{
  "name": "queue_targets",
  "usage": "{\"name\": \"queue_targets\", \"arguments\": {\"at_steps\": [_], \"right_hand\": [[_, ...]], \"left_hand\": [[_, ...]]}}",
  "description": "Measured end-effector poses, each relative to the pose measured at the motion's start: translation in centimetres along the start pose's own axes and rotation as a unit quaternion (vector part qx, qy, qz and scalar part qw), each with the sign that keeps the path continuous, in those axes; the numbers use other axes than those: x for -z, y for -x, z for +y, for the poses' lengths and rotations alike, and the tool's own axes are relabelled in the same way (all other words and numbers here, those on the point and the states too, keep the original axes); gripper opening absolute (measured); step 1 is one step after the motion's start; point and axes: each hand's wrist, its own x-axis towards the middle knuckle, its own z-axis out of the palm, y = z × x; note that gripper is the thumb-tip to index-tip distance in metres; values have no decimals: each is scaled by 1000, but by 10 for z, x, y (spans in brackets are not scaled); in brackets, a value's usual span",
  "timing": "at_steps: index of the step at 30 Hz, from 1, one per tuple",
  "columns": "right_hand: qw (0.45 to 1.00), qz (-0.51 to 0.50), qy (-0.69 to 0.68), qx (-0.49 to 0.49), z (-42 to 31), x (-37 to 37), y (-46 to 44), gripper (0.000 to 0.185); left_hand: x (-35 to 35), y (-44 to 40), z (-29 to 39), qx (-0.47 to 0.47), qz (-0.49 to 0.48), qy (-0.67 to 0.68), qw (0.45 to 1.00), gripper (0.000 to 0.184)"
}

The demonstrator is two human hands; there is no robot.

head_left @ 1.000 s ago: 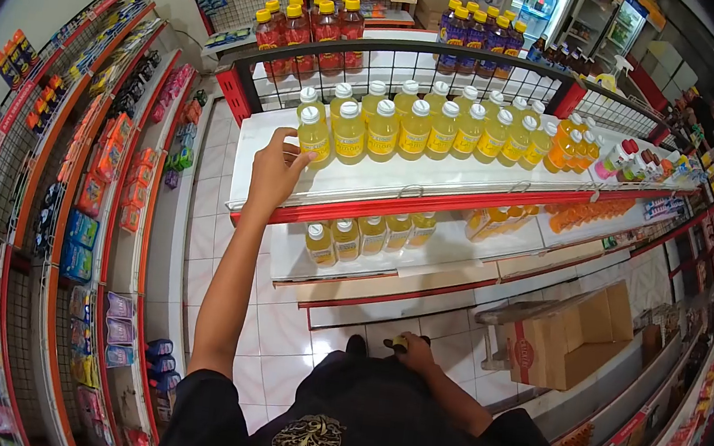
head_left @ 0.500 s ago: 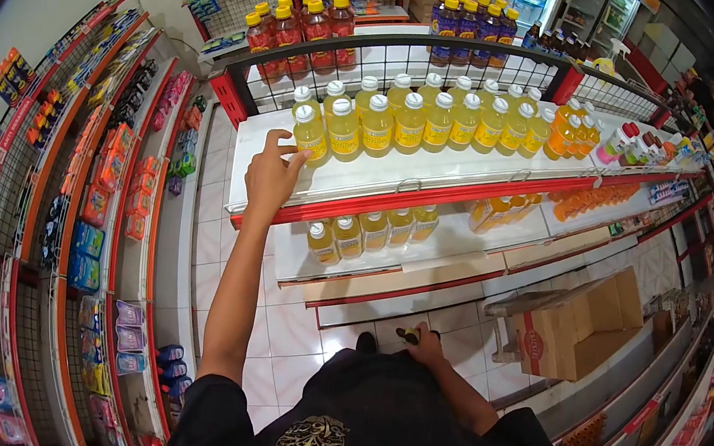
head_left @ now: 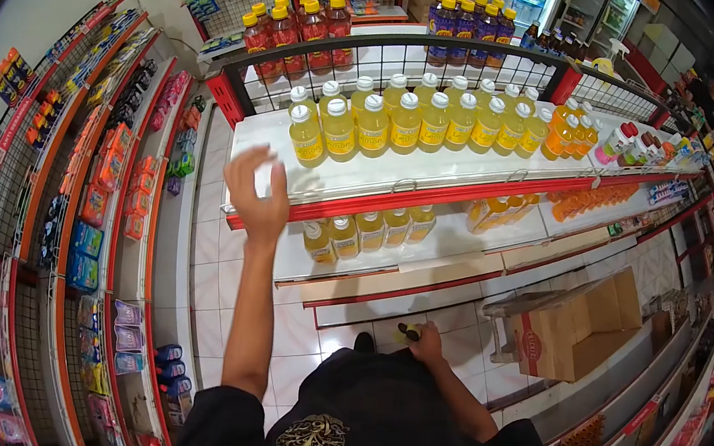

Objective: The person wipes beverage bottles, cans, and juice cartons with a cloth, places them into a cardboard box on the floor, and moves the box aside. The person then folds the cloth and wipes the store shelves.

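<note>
My left hand (head_left: pixel 256 192) is raised in front of the white shelf (head_left: pixel 362 181), fingers spread and holding nothing. Just beyond its fingertips, apart from them, stands the front-left lemon drink bottle (head_left: pixel 306 140), yellow with a white cap. Further lemon drink bottles (head_left: pixel 405 125) line up to its right in rows, all upright. Low by my body, my right hand (head_left: pixel 427 345) is closed around a small black and yellow-green object (head_left: pixel 408 331); its kind cannot be made out.
Orange drink bottles (head_left: pixel 559 139) stand right of the lemon ones. More yellow bottles (head_left: pixel 371 231) occupy the lower shelf. Behind a wire divider are red bottles (head_left: pixel 283 32) and purple ones (head_left: pixel 466 26). An opened cardboard box (head_left: pixel 578 332) sits at right; stocked racks (head_left: pixel 103 168) run along the left.
My left hand has let go of the front-left lemon drink bottle and drawn back toward me, its fingers opening. The bottle stays upright on the shelf. My right hand keeps its hold.
</note>
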Motion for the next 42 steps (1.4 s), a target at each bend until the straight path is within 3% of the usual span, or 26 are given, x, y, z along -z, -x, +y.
{"name": "queue_targets", "arguments": {"at_steps": [2, 4, 5, 6, 8, 9, 10, 11, 14, 19, 20, 22, 24, 27, 30, 32, 36, 39, 42], "right_hand": [[994, -23, -90, -63, 1, -4, -7, 40], [983, -66, -148, -82, -39, 29, -16, 39], [967, -108, -206, -102, -71, 55, -20, 38], [946, -148, -263, -123, -93, 69, -21, 37], [924, -136, -343, -100, -116, 73, -22, 36], [896, -125, -420, -73, -124, 74, -23, 35], [861, -114, -495, -45, -128, 77, -24, 33], [860, -112, -495, -48, -128, 81, -27, 33], [871, -227, -434, -44, -131, 88, -37, 36], [853, -221, -462, -102, -119, 89, -43, 35], [827, -218, -502, -132, -117, 90, -42, 35], [767, -203, -580, -186, -113, 92, -43, 36], [774, -181, -579, -180, -113, 92, -43, 36], [786, -146, -576, -170, -119, 92, -42, 37], [718, -160, -642, -216, -126, 101, -36, 46], [712, -155, -646, -227, -132, 103, -34, 49], [687, -187, -656, -252, -127, 102, -24, 55], [662, -215, -671, -254, -118, 100, -22, 56], [634, -208, -702, -250, -110, 104, -13, 60]], "left_hand": [[9, 41, 22, 103, -5, 128, 986, 10], [18, 95, 49, 212, -121, 238, 940, 11], [19, 133, 56, 304, -218, 261, 890, 16], [23, 146, 71, 265, -295, 231, 888, 23], [25, 210, 83, 186, -379, 167, 891, 32], [33, 227, 92, 185, -379, 171, 890, 32], [41, 244, 99, 317, -420, 250, 812, 36], [46, 246, 104, 440, -449, 319, 709, 40], [47, 241, 100, 455, -431, 291, 722, 38], [36, 205, 85, 468, -389, 281, 742, 28], [33, 205, 85, 467, -393, 286, 739, 28], [26, 203, 84, 426, -365, 261, 786, 24], [19, 205, 84, 400, -355, 254, 806, 22], [19, 217, 87, 418, -351, 268, 794, 18], [23, 225, 86, 433, -385, 307, 755, 19], [20, 228, 85, 436, -410, 333, 729, 19], [18, 230, 75, 325, -475, 358, 735, 14], [15, 224, 69, 385, -548, 374, 641, 13], [4, 216, 69, 363, -547, 424, 624, 16]]}}
